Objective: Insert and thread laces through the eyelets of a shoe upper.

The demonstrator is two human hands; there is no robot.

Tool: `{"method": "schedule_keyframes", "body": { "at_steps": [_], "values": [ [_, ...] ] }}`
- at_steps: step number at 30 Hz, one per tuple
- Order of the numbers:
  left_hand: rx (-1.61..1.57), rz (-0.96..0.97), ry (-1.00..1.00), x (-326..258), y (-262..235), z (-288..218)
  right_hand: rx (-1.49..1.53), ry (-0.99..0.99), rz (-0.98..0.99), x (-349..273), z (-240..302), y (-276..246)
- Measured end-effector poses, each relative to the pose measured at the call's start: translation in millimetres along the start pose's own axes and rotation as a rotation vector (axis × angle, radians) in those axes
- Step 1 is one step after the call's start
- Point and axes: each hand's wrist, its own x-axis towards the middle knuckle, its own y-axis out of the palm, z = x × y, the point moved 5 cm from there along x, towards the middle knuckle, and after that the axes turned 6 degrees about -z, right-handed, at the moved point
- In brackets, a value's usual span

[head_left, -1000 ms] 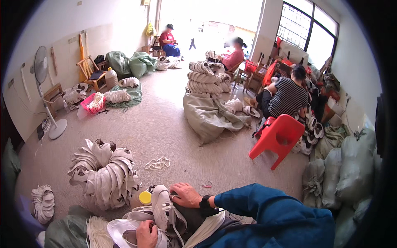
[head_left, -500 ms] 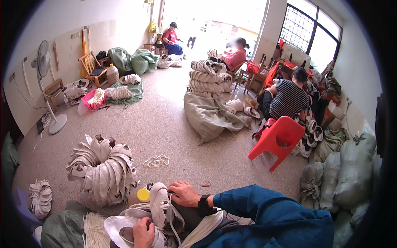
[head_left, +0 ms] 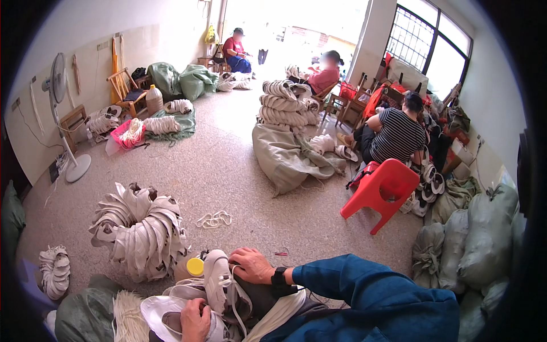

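The right hand (head_left: 252, 265) and the left hand (head_left: 195, 320) both grip a white fabric shoe upper (head_left: 219, 285), seemingly mid-assembly, needing steady hold.

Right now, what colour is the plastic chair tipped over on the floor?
Red. The plastic chair shows best in the head view, right of centre.
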Motion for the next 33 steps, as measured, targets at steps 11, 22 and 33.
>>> {"method": "schedule_keyframes", "body": {
  "at_steps": [11, 22, 33],
  "values": [
    [-0.059, -0.065, 0.002, 3, 5, 9, -0.001, 0.005, -0.002, 0, -3, 0],
    [-0.053, -0.077, 0.009, 1, 6, 11, 0.01, 0.012, -0.004, 0, 0, 1],
    [-0.021, -0.075, 0.004, 1, 4, 7, 0.0, 0.016, 0.0, 0, -3, 1]
  ]
}}
